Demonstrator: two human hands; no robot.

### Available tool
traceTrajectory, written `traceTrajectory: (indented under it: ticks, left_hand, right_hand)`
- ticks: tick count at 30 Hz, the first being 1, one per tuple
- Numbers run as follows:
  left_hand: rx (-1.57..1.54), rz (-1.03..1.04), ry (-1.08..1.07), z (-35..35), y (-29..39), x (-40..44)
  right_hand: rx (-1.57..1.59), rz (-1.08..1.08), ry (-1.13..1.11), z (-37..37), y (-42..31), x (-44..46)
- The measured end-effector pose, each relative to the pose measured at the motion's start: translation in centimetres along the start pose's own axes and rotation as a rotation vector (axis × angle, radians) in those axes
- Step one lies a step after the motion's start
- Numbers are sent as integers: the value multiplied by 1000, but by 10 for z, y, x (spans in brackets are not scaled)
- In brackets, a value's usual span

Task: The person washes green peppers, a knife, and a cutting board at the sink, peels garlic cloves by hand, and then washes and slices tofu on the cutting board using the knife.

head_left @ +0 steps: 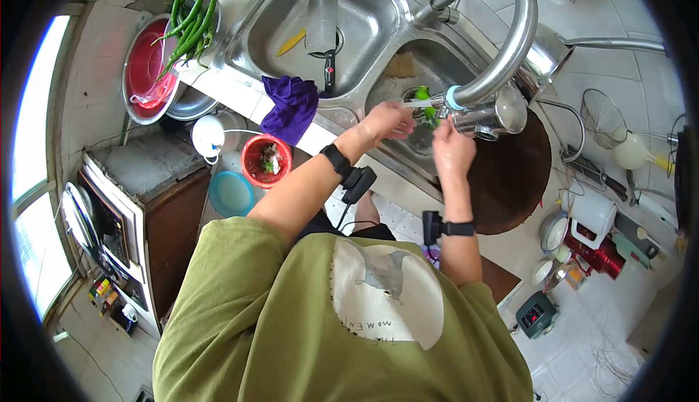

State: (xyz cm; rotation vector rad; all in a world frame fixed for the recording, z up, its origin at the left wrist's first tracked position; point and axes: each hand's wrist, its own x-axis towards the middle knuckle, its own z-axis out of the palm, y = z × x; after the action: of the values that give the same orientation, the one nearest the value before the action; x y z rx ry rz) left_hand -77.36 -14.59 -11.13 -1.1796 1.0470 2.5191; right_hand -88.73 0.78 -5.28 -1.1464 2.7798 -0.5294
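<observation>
My left hand (393, 120) is over the right sink basin, in the stream under the faucet head (443, 101), its fingers curled; what they hold is too small to make out. Beside the faucet body, my right hand (453, 141) has its fingers pressed together, their tips partly hidden by the metal and any held item unclear. Between and just beyond both hands, a green pepper (422, 95) shows in the basin, partly behind the faucet.
The left basin (269, 30) holds a cleaver (321, 27) and a yellow item (292, 42). A purple cloth (290, 107) drapes over the counter edge. Green peppers (191, 23) fill a bowl at the upper left. Right of the sink lies a round dark board (510, 176); a red bin (266, 162) stands below.
</observation>
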Motion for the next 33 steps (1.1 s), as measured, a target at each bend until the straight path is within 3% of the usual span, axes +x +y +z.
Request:
traceTrajectory:
  ticks: [1,2,4,5,7,8,9,10,12,14,16,17,18,20,21,23,30,32,33]
  left_hand:
    - [1,0,2,-4,1,-3]
    - [216,174,90,-12,4,-9]
    - [576,504,338,-36,14,-15]
    - [721,663,498,-52,24,-13]
    - [983,777,748,-91,47,-8]
    - [1167,642,803,-111,55,-2]
    - [1310,458,762,-131,59,10]
    - [1442,264,716,-150,59,28]
    - [1518,26,350,-187,57,75]
    - [1537,-52,318,-193,51,98]
    - [1458,-101,306,-192,52,104]
    - [1305,-4,367,-200,44,109]
    - [1304,-5,366,-191,50,98]
    - [1291,235,485,-156,60,55]
    - [1206,354,680,-145,53,49]
    - [1056,549,721,-117,66,3]
    - [615,849,423,-58,22,-119]
    - [640,809,411,-49,13,-142]
    - [676,773,402,-48,11,-148]
  right_hand:
    - [195,176,-7,-8,22,-7]
    - [390,350,-12,-16,38,-15]
    - [559,435,163,-63,29,-16]
    - [527,465,199,-72,45,-22]
    - [426,495,229,-80,89,-34]
    - [360,494,223,-80,108,-41]
    - [16,390,159,-84,120,-48]
    - [18,388,159,-82,124,-56]
    - [-67,380,297,-76,127,-63]
    - [-56,356,348,-72,98,-58]
    - [301,233,313,-66,51,-48]
    - [354,182,276,-53,43,-45]
    - [453,267,188,-50,27,-38]
    - [811,382,116,-60,-12,-17]
    - [817,380,113,-63,-22,-5]
    - [1585,383,298,-68,-39,15]
    - [1421,309,297,-74,-81,20]
    - [1336,221,329,-55,-78,14]
    - [1052,35,218,-62,-89,19]
